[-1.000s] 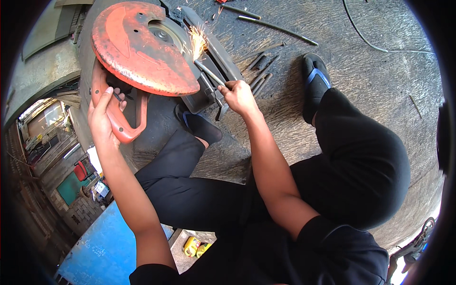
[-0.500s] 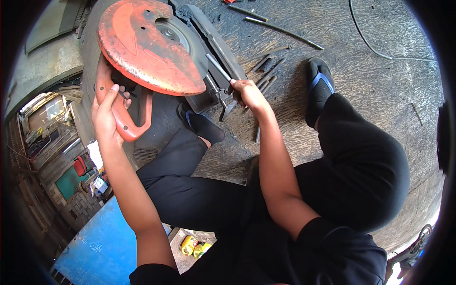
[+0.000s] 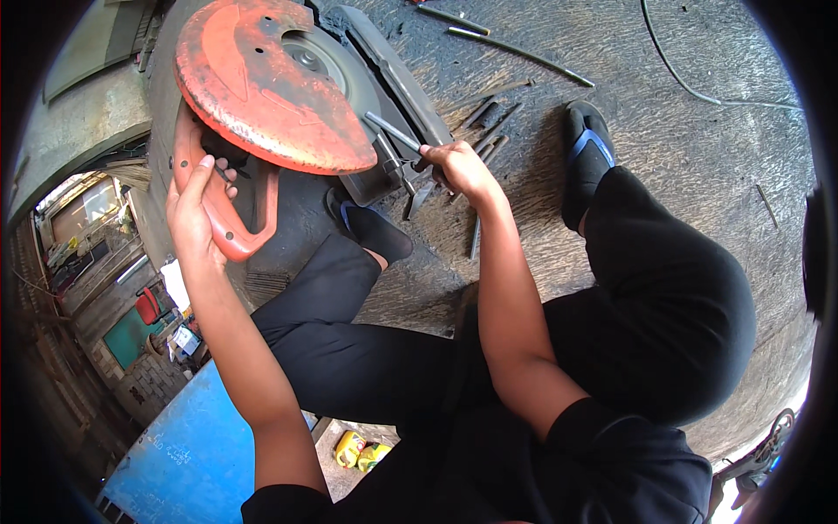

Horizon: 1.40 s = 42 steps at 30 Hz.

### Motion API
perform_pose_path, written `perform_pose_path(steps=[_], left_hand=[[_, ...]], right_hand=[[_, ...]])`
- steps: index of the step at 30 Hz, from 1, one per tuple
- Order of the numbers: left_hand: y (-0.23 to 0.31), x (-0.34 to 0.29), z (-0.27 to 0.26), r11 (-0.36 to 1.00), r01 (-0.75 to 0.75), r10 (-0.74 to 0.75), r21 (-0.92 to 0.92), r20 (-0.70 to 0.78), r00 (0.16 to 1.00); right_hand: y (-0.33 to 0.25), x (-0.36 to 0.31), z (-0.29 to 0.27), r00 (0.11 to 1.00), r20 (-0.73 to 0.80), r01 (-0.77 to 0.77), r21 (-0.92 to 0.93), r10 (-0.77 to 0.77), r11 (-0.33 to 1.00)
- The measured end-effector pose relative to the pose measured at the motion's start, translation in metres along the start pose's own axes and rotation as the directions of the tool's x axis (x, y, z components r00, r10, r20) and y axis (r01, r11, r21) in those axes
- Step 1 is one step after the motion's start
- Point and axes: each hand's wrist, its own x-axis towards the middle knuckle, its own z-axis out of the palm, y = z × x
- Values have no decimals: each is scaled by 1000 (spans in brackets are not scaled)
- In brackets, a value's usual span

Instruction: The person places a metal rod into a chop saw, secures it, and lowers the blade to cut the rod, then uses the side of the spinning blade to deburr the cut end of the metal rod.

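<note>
My left hand is wrapped round the orange handle of a cut-off saw at the upper left. Above that handle sits its worn orange guard, partly covering the round grey disc. My right hand is closed on a thin metal rod. The rod's free end points up and left, beside the disc and the guard's right edge; whether it touches the disc I cannot tell. Just under the rod is the saw's vise screw, near my right fingers.
Several metal rods lie right of the saw, with a longer rod farther off. A cable curves across the floor at upper right. My sandalled feet flank the rods. A blue panel stands at lower left, near yellow packages.
The rod in my right hand has tilted, its free end moving left and down toward the guard's edge. The guard has shifted slightly left. My left hand keeps its hold on the handle.
</note>
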Motion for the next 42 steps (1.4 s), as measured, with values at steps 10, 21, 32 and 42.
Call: perform_pose_path(steps=[10, 21, 32, 42], left_hand=[[-4, 4, -6, 1000, -2, 2, -12, 12, 1000], [-1, 2, -1, 999, -40, 40, -4, 41, 998], [-2, 2, -2, 1000, -16, 17, -6, 47, 999], [-1, 1, -1, 1000, -3, 3, 8, 22, 1000]], right_hand=[[11, 9, -5, 1000, -12, 20, -152, -22, 988], [0, 1, -3, 997, -39, 48, -258, -61, 965], [-3, -2, -3, 995, -73, 40, -357, -70, 933], [-5, -5, 3, 987, -116, 57, -404, -113, 913]])
